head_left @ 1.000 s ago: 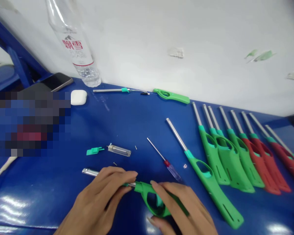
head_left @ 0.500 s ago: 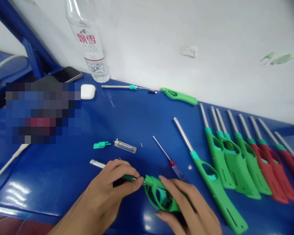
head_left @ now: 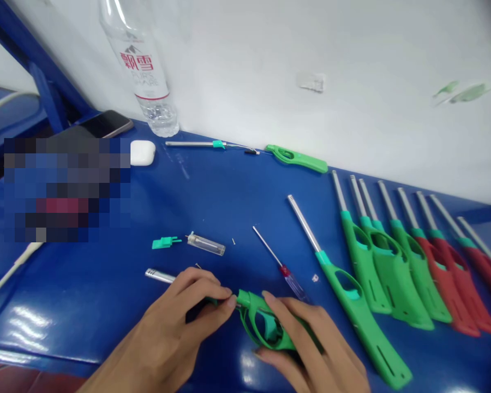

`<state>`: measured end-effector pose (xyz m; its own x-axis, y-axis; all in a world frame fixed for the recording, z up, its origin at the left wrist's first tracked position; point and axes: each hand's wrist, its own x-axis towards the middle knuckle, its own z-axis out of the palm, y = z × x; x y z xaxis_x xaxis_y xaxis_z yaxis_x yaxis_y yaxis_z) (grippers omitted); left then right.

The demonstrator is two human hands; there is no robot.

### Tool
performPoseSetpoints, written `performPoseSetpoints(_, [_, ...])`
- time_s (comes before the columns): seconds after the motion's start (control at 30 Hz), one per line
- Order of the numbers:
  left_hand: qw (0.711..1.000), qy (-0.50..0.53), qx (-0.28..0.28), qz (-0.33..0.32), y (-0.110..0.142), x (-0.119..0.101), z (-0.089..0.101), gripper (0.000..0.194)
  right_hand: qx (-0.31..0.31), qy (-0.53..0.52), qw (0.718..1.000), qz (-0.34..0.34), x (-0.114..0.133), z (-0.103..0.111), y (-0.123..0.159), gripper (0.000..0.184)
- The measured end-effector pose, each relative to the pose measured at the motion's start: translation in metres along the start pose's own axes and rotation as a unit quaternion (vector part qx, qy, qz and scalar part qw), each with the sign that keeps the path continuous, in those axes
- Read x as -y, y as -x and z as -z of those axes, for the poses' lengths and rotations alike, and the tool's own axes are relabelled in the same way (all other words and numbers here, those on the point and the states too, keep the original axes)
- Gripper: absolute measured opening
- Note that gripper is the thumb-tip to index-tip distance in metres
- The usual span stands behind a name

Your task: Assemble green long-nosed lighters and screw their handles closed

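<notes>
My left hand [head_left: 178, 319] pinches a thin metal part at the front end of a green lighter handle [head_left: 253, 302], thumb and forefinger closed. A silver lighter tube [head_left: 159, 274] sticks out to the left from behind this hand; its inner end is hidden. Around the rear of the handle my right hand [head_left: 317, 338] is closed, fingers on top and thumb below. The trigger opening faces up between the hands. Above them lie a teal plastic piece [head_left: 166, 242], a clear fuel tank [head_left: 207, 244], a small screw [head_left: 234, 241] and a screwdriver [head_left: 290, 278].
Assembled long lighters, green [head_left: 366, 322] and red [head_left: 458, 311], lie in a row at the right. By the wall are a detached tube [head_left: 192, 144], a green handle shell [head_left: 300, 158] and a water bottle [head_left: 155, 93]. A white case [head_left: 143, 153] and phone [head_left: 110, 124] sit at left.
The view has shifted slightly. The left fingertips stay at the handle's front end, and the dark green part beneath them shows less. The right hand keeps its hold.
</notes>
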<state>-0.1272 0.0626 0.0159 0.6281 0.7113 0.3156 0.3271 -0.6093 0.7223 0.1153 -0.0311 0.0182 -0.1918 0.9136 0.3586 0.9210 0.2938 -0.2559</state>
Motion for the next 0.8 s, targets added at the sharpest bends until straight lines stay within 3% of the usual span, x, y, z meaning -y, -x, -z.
performPoseSetpoints(0.13, [0.996, 0.067, -0.015, 0.062, 0.003, 0.002, -0.006, 0.045, -0.011, -0.015, 1.000, -0.004, 0.001, 0.002, -0.004, 0.040])
performPoseSetpoints(0.27, [0.990, 0.085, 0.015, 0.113, 0.003, 0.001, -0.003, 0.031, -0.010, -0.023, 1.000, -0.009, 0.001, 0.002, -0.005, 0.040])
performPoseSetpoints(0.47, [0.997, -0.065, 0.045, -0.003, 0.011, 0.001, 0.002, 0.060, 0.005, -0.020, 1.000, -0.010, 0.000, 0.001, -0.003, 0.041])
performPoseSetpoints(0.63, [0.984, -0.153, 0.086, -0.028, 0.022, 0.004, 0.004, 0.061, 0.008, -0.036, 0.999, -0.017, 0.001, 0.002, -0.004, 0.041])
performPoseSetpoints(0.8, [0.981, -0.165, 0.095, -0.034, 0.024, 0.005, 0.008, 0.062, 0.007, -0.045, 0.999, -0.015, 0.000, 0.002, -0.004, 0.041])
